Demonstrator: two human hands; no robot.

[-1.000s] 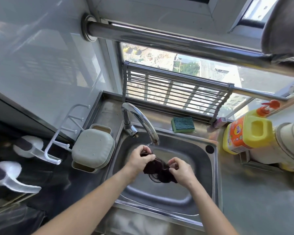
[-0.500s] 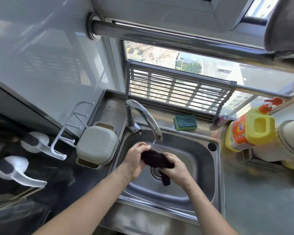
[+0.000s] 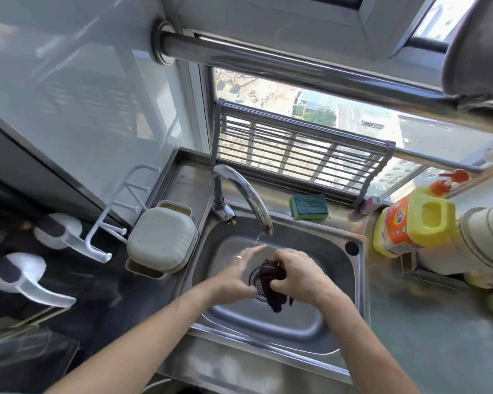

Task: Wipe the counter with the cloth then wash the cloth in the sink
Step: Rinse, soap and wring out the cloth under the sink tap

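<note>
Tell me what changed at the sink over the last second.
The left hand let go of the dark cloth and opened flat; the right hand now holds it alone, bunched over the drain. The faucet still runs; the sponge hasn't moved.

Glossy pale wall panel [image 3: 77, 89] on the left, reflecting light. Far side: window [image 3: 310, 109] w/ bright daylight, rooftops and trees outside well below. Thick steel rail [image 3: 296, 66] runs across the window frame, top. Slatted metal rack [image 3: 296, 157] leans against the glass at the sill. White wall hooks [image 3: 108, 223] near left, over a dark surface. Grey steel worktop [image 3: 427, 336] at right, sunlit.
</note>
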